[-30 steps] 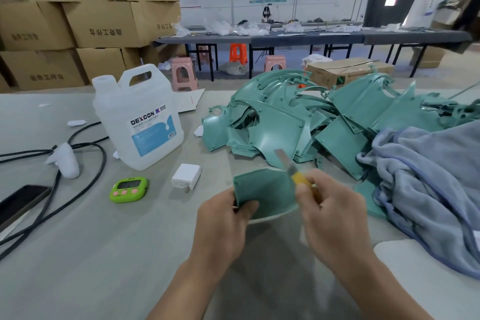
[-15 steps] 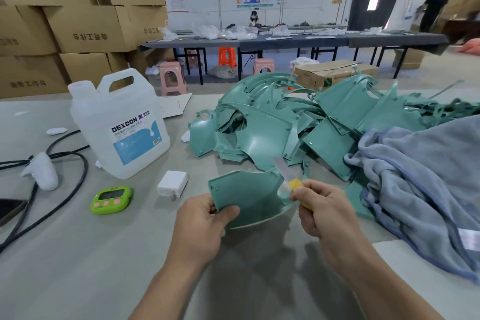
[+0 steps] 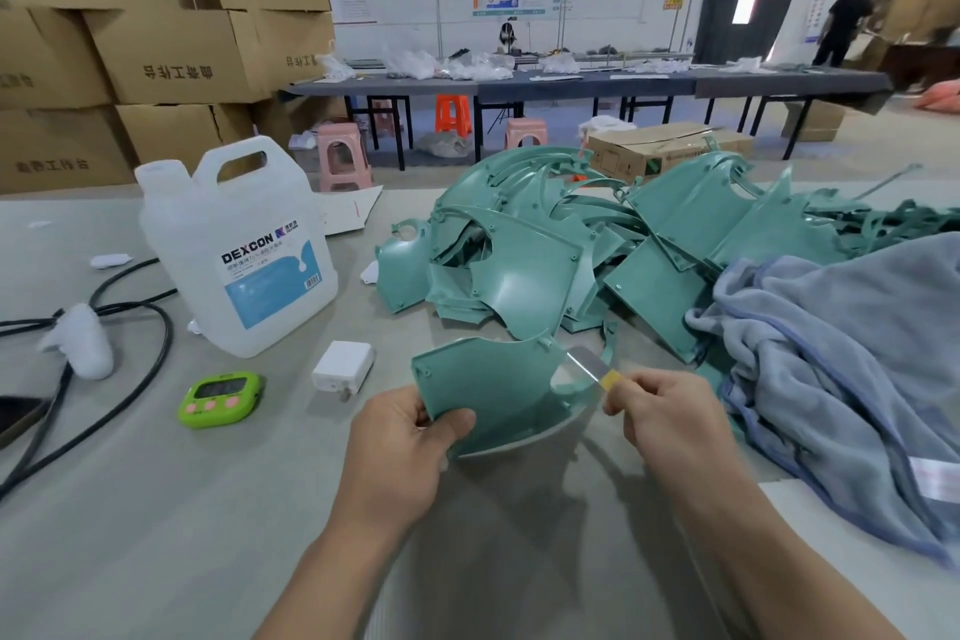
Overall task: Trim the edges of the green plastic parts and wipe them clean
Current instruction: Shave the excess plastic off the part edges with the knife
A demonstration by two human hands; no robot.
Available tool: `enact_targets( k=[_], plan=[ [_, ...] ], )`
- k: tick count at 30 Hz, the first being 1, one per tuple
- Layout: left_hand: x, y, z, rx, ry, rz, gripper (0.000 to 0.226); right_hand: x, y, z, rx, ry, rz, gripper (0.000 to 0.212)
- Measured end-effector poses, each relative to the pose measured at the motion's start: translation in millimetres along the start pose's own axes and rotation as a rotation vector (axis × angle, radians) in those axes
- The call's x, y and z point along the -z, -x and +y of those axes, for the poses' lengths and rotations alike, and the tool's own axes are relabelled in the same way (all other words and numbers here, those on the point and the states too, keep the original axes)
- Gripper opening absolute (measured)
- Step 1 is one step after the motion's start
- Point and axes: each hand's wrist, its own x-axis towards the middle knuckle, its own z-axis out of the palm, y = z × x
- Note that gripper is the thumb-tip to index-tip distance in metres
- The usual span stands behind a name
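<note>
The left hand (image 3: 402, 437) grips the green part (image 3: 493, 392) by its near-left corner, so the right edge stays free for the blade (image 3: 587, 360), which the right hand (image 3: 670, 413) pinches.

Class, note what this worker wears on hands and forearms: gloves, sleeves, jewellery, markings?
Nothing worn shows. The left hand and right hand are ungloved, with no ring or watch. The left forearm and right forearm run uncovered to the picture's edge: no sleeve, strap or marking.

The right hand (image 3: 670, 424) hides most of the knife (image 3: 589, 364); the phone (image 3: 15, 418) is cropped.
</note>
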Motion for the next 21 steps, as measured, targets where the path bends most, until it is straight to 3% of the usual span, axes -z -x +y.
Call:
enact_targets(
  k=[5, 11, 13, 18, 21],
  plan=[
    [1, 1, 3, -0.024, -0.019, 0.009, 0.051, -4, 6, -5, -0.173, -0.276, -0.125, 0.034],
    [2, 2, 4, -0.031, 0.010, 0.015, 0.059, -14, 14, -9, -0.421, -0.573, -0.311, 0.018],
    [2, 2, 5, -0.037, 0.023, 0.005, 0.060, -11, 11, -8, -0.413, -0.520, -0.318, 0.016],
    [2, 2, 5, -0.056, 0.015, -0.008, 0.060, -3, 4, -4, -0.173, -0.018, -0.204, 0.024],
    [2, 1, 4, -0.054, 0.021, -0.003, 0.058, -4, 7, -6, -0.091, -0.122, -0.212, 0.027]
  ],
)
